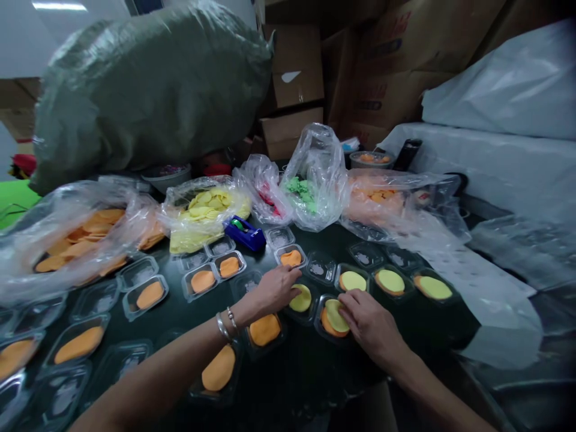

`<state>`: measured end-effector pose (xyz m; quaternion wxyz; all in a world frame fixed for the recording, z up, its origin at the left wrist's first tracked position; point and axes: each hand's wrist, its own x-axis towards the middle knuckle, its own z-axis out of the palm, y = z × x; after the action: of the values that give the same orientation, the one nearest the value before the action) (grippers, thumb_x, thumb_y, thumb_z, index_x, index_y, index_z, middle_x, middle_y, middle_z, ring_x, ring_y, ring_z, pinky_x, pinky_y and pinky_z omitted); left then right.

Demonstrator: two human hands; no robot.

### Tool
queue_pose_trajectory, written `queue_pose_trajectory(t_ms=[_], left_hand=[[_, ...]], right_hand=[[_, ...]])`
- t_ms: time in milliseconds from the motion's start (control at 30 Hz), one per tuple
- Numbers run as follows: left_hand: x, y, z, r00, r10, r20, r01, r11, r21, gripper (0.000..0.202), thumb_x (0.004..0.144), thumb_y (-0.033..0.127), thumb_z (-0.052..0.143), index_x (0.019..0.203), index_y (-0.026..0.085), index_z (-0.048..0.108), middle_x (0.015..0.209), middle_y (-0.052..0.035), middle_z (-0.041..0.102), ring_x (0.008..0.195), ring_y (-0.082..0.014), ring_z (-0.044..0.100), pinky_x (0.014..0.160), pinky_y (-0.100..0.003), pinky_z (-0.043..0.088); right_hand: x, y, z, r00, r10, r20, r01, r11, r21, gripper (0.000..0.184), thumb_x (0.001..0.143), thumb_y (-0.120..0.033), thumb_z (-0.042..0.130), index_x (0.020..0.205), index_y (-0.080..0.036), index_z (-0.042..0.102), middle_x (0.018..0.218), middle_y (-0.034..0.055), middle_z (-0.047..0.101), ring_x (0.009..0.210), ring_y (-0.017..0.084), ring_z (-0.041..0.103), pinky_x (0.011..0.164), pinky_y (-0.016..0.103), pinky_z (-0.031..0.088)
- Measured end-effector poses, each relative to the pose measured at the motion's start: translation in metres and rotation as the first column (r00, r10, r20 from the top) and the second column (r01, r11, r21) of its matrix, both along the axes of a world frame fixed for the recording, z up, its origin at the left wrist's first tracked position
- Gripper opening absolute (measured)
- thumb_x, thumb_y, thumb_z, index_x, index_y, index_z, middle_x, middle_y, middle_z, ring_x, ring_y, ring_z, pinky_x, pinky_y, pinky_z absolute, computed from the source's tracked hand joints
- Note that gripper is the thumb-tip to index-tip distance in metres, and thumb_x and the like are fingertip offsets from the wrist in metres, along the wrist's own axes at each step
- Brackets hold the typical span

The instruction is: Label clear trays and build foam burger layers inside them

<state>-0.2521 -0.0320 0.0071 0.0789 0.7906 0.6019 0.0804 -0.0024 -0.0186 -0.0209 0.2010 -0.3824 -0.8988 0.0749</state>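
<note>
My right hand pinches the edge of a thin yellow disc, which lies partly over an orange disc in a clear plastic tub. My left hand has its fingers closed over the rim of the neighbouring tub, by another yellow disc; what its fingertips hold, if anything, is hidden. Just left of these, an open tub holds a plain orange disc. Three tubs to the right have yellow discs laid on orange ones.
Several clear tubs with orange discs cover the left of the dark table. Behind them are plastic bags of orange discs, yellow discs and green pieces. A blue tape dispenser stands mid-table. A large sack and cardboard boxes rise behind.
</note>
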Motion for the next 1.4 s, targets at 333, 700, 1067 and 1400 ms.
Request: queue_pose_trajectory(t_ms=[333, 700, 1067, 1400], left_hand=[[0.006, -0.001, -0.001, 0.976, -0.130, -0.172, 0.143, 0.988, 0.064, 0.019, 0.083, 0.020, 0.057, 0.102, 0.016, 0.058, 0.100, -0.0094, 0.058, 0.093, -0.0227, 0.051, 0.082, -0.035, 0.043], [0.013, -0.011, 0.009, 0.954, -0.233, -0.191, 0.248, 0.967, 0.058, 0.013, 0.084, 0.021, 0.058, 0.096, 0.016, 0.059, 0.106, -0.0090, 0.057, 0.100, -0.0244, 0.049, 0.085, -0.036, 0.039], [0.013, -0.007, -0.001, 0.907, -0.366, -0.208, 0.379, 0.925, 0.025, 0.012, 0.088, 0.013, 0.048, 0.086, 0.016, 0.060, 0.088, -0.0065, 0.056, 0.085, -0.0208, 0.048, 0.076, -0.033, 0.038], [0.009, -0.004, 0.018, 0.931, -0.355, -0.083, 0.347, 0.933, -0.096, 0.015, 0.082, 0.024, 0.060, 0.095, 0.017, 0.063, 0.092, -0.0054, 0.063, 0.088, -0.0195, 0.057, 0.082, -0.031, 0.043]], right_hand=[[0.004, -0.020, -0.009, 0.985, 0.152, 0.088, -0.154, 0.988, 0.025, 0.016, 0.094, -0.021, 0.045, 0.097, -0.019, 0.061, 0.102, 0.0094, 0.064, 0.088, 0.024, 0.056, 0.074, 0.038, 0.044], [0.005, -0.026, -0.014, 0.996, 0.072, 0.052, -0.075, 0.996, 0.048, 0.034, 0.088, -0.038, 0.060, 0.113, -0.016, 0.055, 0.101, 0.0114, 0.059, 0.088, 0.026, 0.054, 0.075, 0.038, 0.044], [-0.003, -0.029, -0.007, 0.991, -0.007, 0.134, -0.002, 0.998, 0.063, 0.038, 0.073, -0.039, 0.074, 0.099, -0.018, 0.057, 0.093, 0.0090, 0.058, 0.083, 0.027, 0.053, 0.070, 0.038, 0.043], [-0.002, -0.030, -0.018, 0.998, -0.006, 0.058, -0.001, 0.993, 0.115, 0.038, 0.073, -0.037, 0.073, 0.102, -0.020, 0.056, 0.094, 0.0083, 0.060, 0.080, 0.025, 0.054, 0.069, 0.038, 0.041]])
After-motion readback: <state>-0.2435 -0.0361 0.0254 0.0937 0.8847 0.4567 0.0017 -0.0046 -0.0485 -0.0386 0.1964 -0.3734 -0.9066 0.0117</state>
